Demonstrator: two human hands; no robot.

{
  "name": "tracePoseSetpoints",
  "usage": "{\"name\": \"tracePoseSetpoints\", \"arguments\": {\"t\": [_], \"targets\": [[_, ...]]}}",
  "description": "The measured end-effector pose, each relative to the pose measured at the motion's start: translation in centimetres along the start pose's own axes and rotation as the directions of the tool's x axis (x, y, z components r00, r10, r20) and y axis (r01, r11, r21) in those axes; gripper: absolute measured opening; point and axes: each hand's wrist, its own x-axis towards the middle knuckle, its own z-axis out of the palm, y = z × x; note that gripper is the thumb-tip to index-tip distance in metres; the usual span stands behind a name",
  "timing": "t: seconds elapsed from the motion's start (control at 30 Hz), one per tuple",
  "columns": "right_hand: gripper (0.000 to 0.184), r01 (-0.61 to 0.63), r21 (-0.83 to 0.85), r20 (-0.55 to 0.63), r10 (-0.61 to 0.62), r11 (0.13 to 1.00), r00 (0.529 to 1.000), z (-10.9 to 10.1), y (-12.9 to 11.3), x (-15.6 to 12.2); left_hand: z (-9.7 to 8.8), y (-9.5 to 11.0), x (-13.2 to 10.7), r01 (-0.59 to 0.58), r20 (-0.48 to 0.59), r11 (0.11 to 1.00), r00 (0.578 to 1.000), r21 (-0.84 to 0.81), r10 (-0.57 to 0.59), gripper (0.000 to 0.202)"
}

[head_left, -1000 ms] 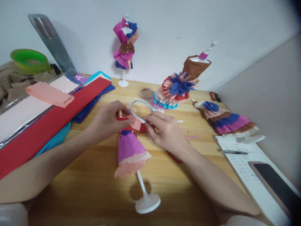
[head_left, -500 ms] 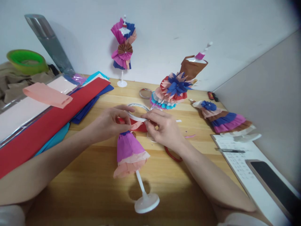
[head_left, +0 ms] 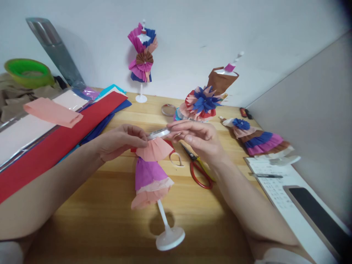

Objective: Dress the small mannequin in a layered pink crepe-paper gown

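Note:
A small white mannequin stand [head_left: 169, 237] leans over the wooden table [head_left: 110, 205], dressed in a purple and peach crepe-paper skirt [head_left: 150, 181]. My left hand [head_left: 121, 141] pinches a fan of peach pleated paper [head_left: 155, 149] at the mannequin's top. My right hand [head_left: 199, 137] holds a white tape roll [head_left: 159, 133] edge-on just above that paper, fingers curled round it. The two hands almost meet over the mannequin.
Red-handled scissors [head_left: 199, 168] lie under my right wrist. Sheets of red, blue and white paper [head_left: 55, 135] and a peach roll [head_left: 52, 112] lie left. Three dressed mannequins [head_left: 143, 58] [head_left: 209, 99] [head_left: 255, 141] stand or lie behind; a clipboard with pen [head_left: 275, 183] and a phone [head_left: 321, 216] are at right.
Both hands have lifted slightly; the tape roll has tipped from face-up to edge-on, the peach paper now fans out over the mannequin top, and the scissors have come into view.

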Motion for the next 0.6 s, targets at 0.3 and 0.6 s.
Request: {"name": "tracePoseSetpoints", "arguments": {"t": [0.3,0.6], "targets": [[0.013,0.003,-0.057,0.024,-0.001,0.998,1.000,-0.6,0.3,0.3,0.1,0.0,0.0,0.031,0.043,0.996,0.999,-0.081,-0.027,0.016],[0.022,0.024,0.043,-0.195,-0.015,0.999,0.981,-2.5,0.7,0.9,-0.2,-0.3,0.1,0.044,0.080,0.991,0.996,-0.124,-0.034,0.012]]}}
